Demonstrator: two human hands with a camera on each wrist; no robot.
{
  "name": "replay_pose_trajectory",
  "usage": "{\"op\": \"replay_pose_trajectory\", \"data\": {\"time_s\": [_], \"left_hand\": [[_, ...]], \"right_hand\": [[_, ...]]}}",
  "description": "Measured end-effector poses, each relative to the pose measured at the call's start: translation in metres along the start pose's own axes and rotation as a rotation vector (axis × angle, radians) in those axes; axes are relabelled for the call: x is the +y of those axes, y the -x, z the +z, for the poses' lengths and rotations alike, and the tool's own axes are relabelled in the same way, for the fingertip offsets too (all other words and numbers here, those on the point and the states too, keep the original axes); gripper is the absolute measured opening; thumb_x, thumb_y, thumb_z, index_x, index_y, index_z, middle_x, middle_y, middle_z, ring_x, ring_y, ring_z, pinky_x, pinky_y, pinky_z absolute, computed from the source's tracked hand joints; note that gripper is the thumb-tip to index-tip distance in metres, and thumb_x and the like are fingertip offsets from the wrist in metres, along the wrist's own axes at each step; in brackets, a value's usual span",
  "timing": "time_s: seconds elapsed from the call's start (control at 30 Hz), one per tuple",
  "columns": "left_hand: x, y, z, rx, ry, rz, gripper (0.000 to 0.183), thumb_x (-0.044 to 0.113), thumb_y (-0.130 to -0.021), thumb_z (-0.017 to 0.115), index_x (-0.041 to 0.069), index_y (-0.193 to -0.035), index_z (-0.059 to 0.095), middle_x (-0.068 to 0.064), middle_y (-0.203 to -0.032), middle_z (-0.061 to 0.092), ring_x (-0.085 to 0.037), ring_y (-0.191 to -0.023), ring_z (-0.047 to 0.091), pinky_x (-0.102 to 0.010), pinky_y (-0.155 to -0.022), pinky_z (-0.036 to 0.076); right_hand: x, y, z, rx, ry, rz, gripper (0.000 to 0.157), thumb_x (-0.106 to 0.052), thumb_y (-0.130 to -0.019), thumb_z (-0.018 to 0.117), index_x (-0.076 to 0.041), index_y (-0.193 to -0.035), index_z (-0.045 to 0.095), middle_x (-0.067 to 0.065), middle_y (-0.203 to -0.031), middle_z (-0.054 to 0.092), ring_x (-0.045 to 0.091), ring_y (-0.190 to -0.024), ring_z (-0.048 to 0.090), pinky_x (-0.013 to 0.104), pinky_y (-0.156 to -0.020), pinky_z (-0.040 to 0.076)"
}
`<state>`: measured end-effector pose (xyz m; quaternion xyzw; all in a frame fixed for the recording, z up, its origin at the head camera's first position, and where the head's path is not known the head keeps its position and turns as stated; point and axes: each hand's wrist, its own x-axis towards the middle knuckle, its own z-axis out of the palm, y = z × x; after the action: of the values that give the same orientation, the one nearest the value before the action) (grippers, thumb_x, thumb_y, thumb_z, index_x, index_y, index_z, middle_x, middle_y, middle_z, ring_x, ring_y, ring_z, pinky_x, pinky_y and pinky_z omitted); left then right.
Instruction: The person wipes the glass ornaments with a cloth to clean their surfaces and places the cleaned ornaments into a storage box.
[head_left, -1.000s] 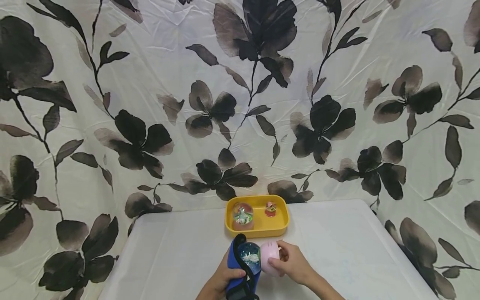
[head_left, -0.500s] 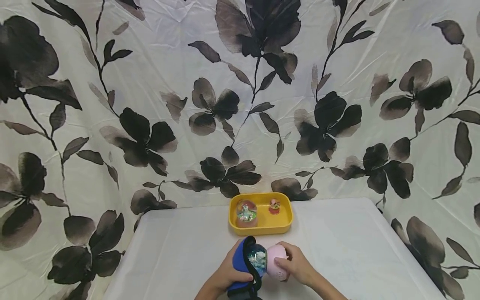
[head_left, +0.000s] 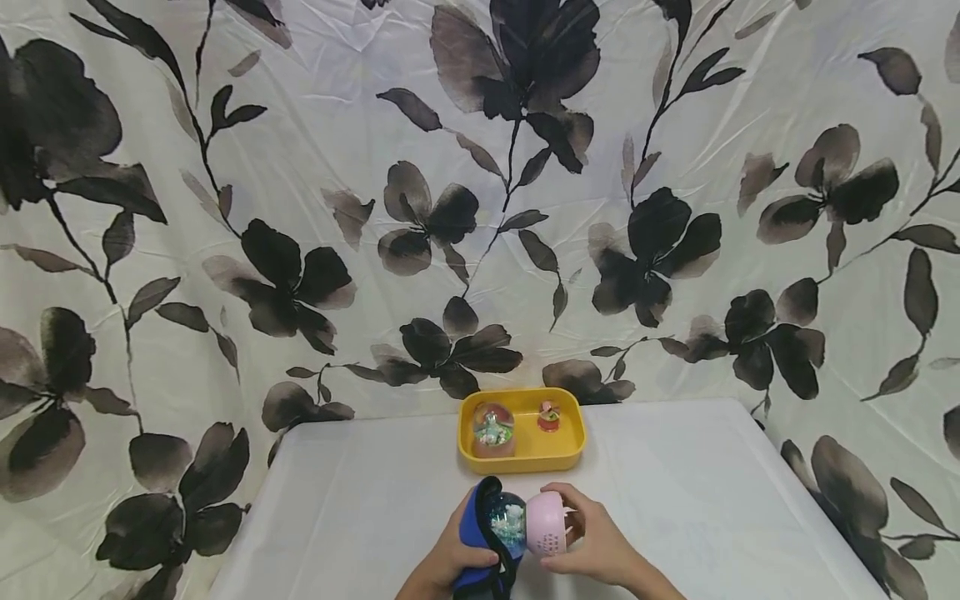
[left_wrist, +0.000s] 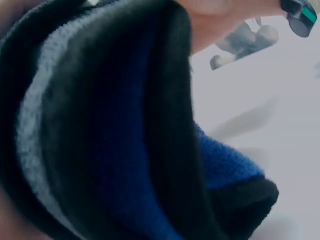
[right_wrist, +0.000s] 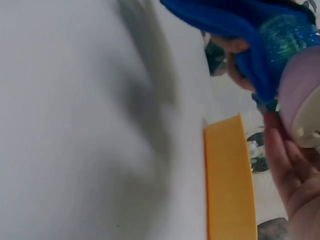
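A snow globe (head_left: 507, 522) lies sideways between my hands, its clear ball with glittery contents toward the left. Its pink base (head_left: 546, 523), with small lettering on the side, points right. My left hand (head_left: 455, 557) grips a blue cloth with black edging (head_left: 472, 533), wrapped partly round the ball, thumb in front. In the left wrist view the folded cloth (left_wrist: 120, 130) fills most of the picture. With fingers at the top and thumb below, my right hand (head_left: 600, 542) holds the base. The base's pale underside (right_wrist: 310, 117) faces the right wrist camera.
A yellow tray (head_left: 525, 465) stands just beyond my hands on the white table (head_left: 360, 492). In it are another snow globe (head_left: 493, 431) at the left and a small red-based figurine (head_left: 549, 416) at the right. Behind hangs a floral curtain (head_left: 300, 167).
The snow globe has been turned in the cloth; lettering on its base now faces front. My right fingers have shifted round the base, the thumb moving to its lower edge.
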<state>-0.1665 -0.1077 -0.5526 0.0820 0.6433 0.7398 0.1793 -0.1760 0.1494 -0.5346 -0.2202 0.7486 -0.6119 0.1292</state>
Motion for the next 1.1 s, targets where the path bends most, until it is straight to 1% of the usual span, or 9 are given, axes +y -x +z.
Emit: {"op": "replay_pose_trajectory", "data": {"time_s": [0.1, 0.27, 0.37, 0.43, 0.63, 0.77, 0.9, 1.03, 1.1], "left_hand": [[0.003, -0.002, -0.001, -0.032, -0.038, 0.050, 0.094, 0.008, -0.065, 0.076, 0.015, -0.148, 0.033, -0.011, -0.129, 0.055, -0.028, -0.113, 0.051, -0.040, -0.092, 0.041], [0.002, -0.001, -0.001, -0.049, -0.097, 0.104, 0.085, 0.009, -0.066, 0.080, 0.018, -0.141, 0.043, -0.013, -0.126, 0.057, -0.031, -0.112, 0.053, -0.043, -0.091, 0.043], [-0.002, 0.001, -0.001, -0.022, -0.103, 0.069, 0.085, 0.010, -0.067, 0.081, 0.018, -0.141, 0.042, -0.012, -0.126, 0.056, -0.030, -0.111, 0.053, -0.045, -0.089, 0.045], [-0.005, 0.003, -0.001, -0.005, -0.095, 0.046, 0.086, 0.010, -0.067, 0.080, 0.016, -0.143, 0.040, -0.011, -0.126, 0.055, -0.029, -0.110, 0.053, -0.045, -0.089, 0.046], [-0.009, 0.002, -0.002, -0.017, 0.029, 0.030, 0.091, 0.009, -0.067, 0.075, 0.009, -0.148, 0.033, -0.014, -0.127, 0.056, -0.030, -0.111, 0.053, -0.040, -0.092, 0.044], [-0.008, 0.002, -0.003, -0.039, 0.088, -0.004, 0.098, 0.006, -0.066, 0.074, 0.010, -0.152, 0.026, -0.012, -0.128, 0.054, -0.028, -0.112, 0.051, -0.037, -0.093, 0.042], [-0.005, 0.001, -0.004, -0.061, 0.124, -0.018, 0.101, 0.006, -0.066, 0.071, 0.012, -0.153, 0.021, -0.013, -0.128, 0.052, -0.028, -0.112, 0.051, -0.037, -0.094, 0.042], [-0.004, -0.001, -0.003, -0.080, 0.155, -0.024, 0.098, 0.005, -0.067, 0.070, 0.014, -0.152, 0.024, -0.015, -0.128, 0.052, -0.030, -0.112, 0.051, -0.038, -0.093, 0.043], [-0.004, -0.003, -0.003, -0.091, 0.155, -0.024, 0.095, 0.004, -0.067, 0.071, 0.016, -0.150, 0.028, -0.015, -0.128, 0.052, -0.030, -0.112, 0.051, -0.039, -0.093, 0.044]], "right_hand": [[-0.003, -0.001, 0.001, 0.067, 0.063, -0.009, 0.063, -0.024, -0.072, 0.085, -0.011, -0.126, 0.055, 0.004, -0.101, 0.065, 0.014, -0.068, 0.062, 0.028, -0.061, 0.054], [-0.014, -0.005, 0.003, 0.062, 0.101, 0.128, 0.050, -0.034, -0.083, 0.073, 0.001, -0.117, 0.060, 0.002, -0.079, 0.066, 0.014, -0.064, 0.060, 0.027, -0.054, 0.051], [-0.018, -0.006, 0.003, 0.028, 0.104, 0.188, 0.052, -0.039, -0.085, 0.069, 0.000, -0.119, 0.058, 0.003, -0.084, 0.064, 0.016, -0.068, 0.060, 0.029, -0.056, 0.051], [-0.017, -0.005, 0.003, 0.008, 0.095, 0.150, 0.057, -0.035, -0.083, 0.074, -0.004, -0.126, 0.055, 0.006, -0.098, 0.064, 0.018, -0.073, 0.061, 0.031, -0.059, 0.053], [-0.011, 0.005, 0.002, -0.006, 0.149, -0.152, 0.087, -0.029, -0.071, 0.087, -0.024, -0.144, 0.041, 0.007, -0.132, 0.052, 0.020, -0.102, 0.060, 0.031, -0.072, 0.056], [-0.010, 0.012, 0.000, 0.007, 0.327, -0.361, 0.081, -0.033, -0.075, 0.084, -0.023, -0.144, 0.043, 0.007, -0.141, 0.045, 0.022, -0.115, 0.055, 0.032, -0.080, 0.054], [-0.013, 0.012, -0.001, 0.021, 0.635, -0.581, 0.075, -0.035, -0.075, 0.083, -0.022, -0.141, 0.049, 0.008, -0.145, 0.042, 0.024, -0.119, 0.055, 0.034, -0.086, 0.052], [-0.015, 0.010, -0.004, 0.053, 0.829, -0.736, 0.071, -0.034, -0.072, 0.086, -0.025, -0.135, 0.055, 0.009, -0.142, 0.046, 0.022, -0.118, 0.056, 0.029, -0.087, 0.051], [-0.014, 0.010, -0.005, 0.060, 0.897, -0.810, 0.061, -0.034, -0.079, 0.081, -0.024, -0.133, 0.057, 0.009, -0.140, 0.049, 0.022, -0.118, 0.057, 0.028, -0.088, 0.050]]}}
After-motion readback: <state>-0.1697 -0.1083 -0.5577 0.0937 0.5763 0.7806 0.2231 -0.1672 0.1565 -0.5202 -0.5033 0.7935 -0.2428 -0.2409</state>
